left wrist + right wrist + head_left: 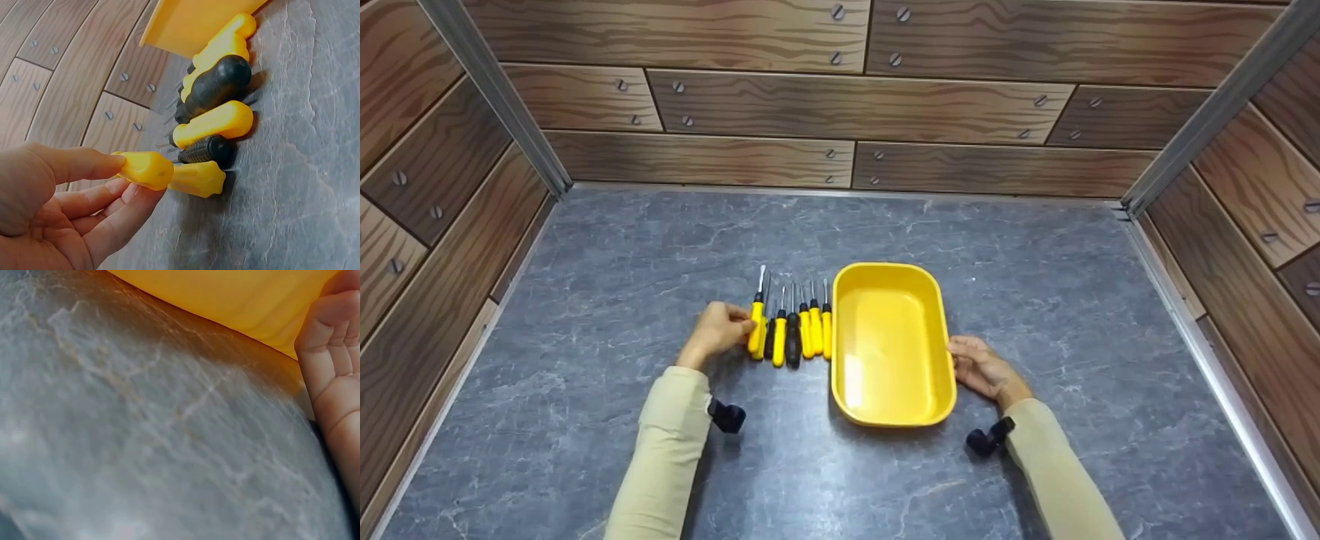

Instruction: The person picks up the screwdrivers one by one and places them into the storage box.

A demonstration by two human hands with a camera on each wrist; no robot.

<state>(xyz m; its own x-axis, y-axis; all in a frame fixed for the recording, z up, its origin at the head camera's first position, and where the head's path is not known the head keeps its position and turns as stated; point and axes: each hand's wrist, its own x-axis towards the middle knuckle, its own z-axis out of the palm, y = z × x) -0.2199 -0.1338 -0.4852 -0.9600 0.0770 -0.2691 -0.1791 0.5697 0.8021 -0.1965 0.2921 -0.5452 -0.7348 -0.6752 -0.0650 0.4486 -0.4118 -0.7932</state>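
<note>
My left hand (724, 328) pinches a yellow-handled screwdriver (756, 330) between thumb and fingers, its blade pointing away from me. In the left wrist view, the handle (147, 170) is raised a little over another yellow handle (199, 179) lying on the table. Several more screwdrivers with yellow or black handles, such as a thick black one (793, 341), lie side by side to its right. Beyond them stands a yellow rectangular bin (944, 386), its inside bare. Against the bin's right side rests my right hand (984, 369), fingers relaxed at the wall; part of it is cut off in the right wrist view.
The grey marbled tabletop (660, 247) spreads around the tools. Wood-patterned panels (780, 105) close off the back and both sides, with metal posts (1207, 105) at the corners. Each sleeve carries a small black wrist device (727, 416).
</note>
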